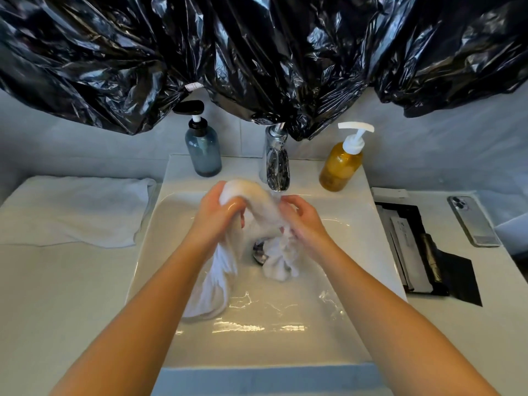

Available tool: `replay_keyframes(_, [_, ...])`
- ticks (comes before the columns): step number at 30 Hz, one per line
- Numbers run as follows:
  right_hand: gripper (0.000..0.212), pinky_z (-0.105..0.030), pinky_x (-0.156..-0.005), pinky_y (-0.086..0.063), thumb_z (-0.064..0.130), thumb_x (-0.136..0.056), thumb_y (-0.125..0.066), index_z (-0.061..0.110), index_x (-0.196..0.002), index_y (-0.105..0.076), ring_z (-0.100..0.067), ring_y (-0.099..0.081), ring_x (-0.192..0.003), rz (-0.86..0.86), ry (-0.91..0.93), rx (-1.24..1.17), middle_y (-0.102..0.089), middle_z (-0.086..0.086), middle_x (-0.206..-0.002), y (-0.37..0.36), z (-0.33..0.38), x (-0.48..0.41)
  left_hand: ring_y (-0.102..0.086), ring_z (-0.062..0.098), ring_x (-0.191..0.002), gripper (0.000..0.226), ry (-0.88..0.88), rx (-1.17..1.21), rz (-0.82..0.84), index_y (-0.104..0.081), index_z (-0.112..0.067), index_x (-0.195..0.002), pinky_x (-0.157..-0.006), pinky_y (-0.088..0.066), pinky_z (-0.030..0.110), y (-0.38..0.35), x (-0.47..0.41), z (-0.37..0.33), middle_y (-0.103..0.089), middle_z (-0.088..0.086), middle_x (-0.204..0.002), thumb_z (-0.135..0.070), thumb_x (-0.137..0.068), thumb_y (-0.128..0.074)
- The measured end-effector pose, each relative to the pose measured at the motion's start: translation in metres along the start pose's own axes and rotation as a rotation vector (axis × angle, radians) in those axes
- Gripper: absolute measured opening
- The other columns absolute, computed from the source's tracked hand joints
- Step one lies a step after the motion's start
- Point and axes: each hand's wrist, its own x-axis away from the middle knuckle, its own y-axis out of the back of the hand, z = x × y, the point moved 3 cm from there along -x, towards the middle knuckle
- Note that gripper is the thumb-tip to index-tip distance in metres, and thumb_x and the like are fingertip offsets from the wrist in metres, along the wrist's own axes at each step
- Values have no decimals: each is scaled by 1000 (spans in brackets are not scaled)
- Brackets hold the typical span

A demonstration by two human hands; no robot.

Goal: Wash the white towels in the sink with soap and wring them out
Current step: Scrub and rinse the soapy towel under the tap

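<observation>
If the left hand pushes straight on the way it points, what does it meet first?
Likely the chrome faucet, just past the wet white towel the left hand grips; depth is unclear.

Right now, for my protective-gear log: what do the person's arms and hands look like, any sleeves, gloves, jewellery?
The left forearm and right forearm are bare, no sleeve in view. The left hand and right hand wear no gloves; no rings, watch or bracelet show.

Towel [251, 201] over sink [285, 310]; bottles [203, 150] flank tap [275, 161].
</observation>
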Motion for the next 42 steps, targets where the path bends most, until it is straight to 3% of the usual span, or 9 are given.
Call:
replay_keyframes(4, [49,-23,-78,-52,25,-77,-85,23,-117,-58,-16,-63,-92,217,53,366,-66,1,-104,-7,5,3,-57,17,-55,26,-36,-92,12,-61,-9,-99,-59,-52,39,15,2,-28,-58,7,-63,-13,-73,-59])
replay_keyframes(7, [46,-15,-66,-45,22,-79,-82,18,-118,-59,-16,-60,-87,202,73,563,-63,4,-95,-13,1,2,-59,20,-60,36,-74,-199,23,-61,-14,-100,-62,-54,41,20,8,-47,-61,7,-68,-22,-66,-57])
replay_keyframes(9, [32,-21,-67,-47,15,-85,-73,16,-114,-61,-23,-63,-91,155,31,473,-67,0,-94,-9,-5,-1,-59,19,-60,35,-85,-208,11,-62,-15,-100,-60,-53,40,24,9,-58,-61,7,-68,-21,-67,-57])
replay_keyframes(14, [35,-39,-86,-49,7,-80,-77,11,-110,-59,-26,-59,-97,49,47,413,-63,-9,-103,0,-13,-6,-57,21,-63,26,-79,-278,29,-62,-16,-94,-62,-50,39,30,11,-69,-60,6,-69,-19,-68,-60])
replay_keyframes(24, [34,-31,-77,-47,5,-80,-73,10,-110,-58,-30,-62,-93,-25,61,502,-65,-10,-99,20,-29,-5,-54,24,-67,37,-87,-303,27,-59,-7,-93,-65,-46,42,40,21,-95,-57,11,-74,-25,-61,-57])
replay_keyframes(30, [37,-44,-79,-53,23,-81,-76,23,-103,-46,-33,-63,-91,-56,57,572,-64,-8,-96,28,-33,2,-55,20,-72,27,-129,-357,60,-62,-14,-94,-65,-46,37,36,25,-108,-60,6,-79,-23,-69,-61])
replay_keyframes(34, [53,-41,-90,-50,38,-76,-80,21,-117,-51,-28,-60,-104,85,-7,688,-63,-2,-110,24,-20,4,-56,19,-75,18,-182,-425,93,-60,-15,-96,-66,-46,34,33,31,-121,-61,8,-84,-17,-78,-64])
replay_keyframes(37, [70,-32,-96,-45,26,-74,-85,23,-133,-47,-18,-54,-120,235,62,516,-57,3,-126,14,9,20,-54,17,-76,24,-300,-584,171,-60,-11,-95,-67,-44,30,26,39,-146,-61,8,-88,-22,-75,-66])
replay_keyframes(42, [65,-22,-97,-44,29,-77,-84,35,-131,-49,0,-55,-119,323,395,240,-60,16,-127,1,82,70,-48,13,-73,13,-507,-1155,385,-57,-18,-89,-59,-39,25,3,56,-183,-54,-6,-78,-14,-80,-65])
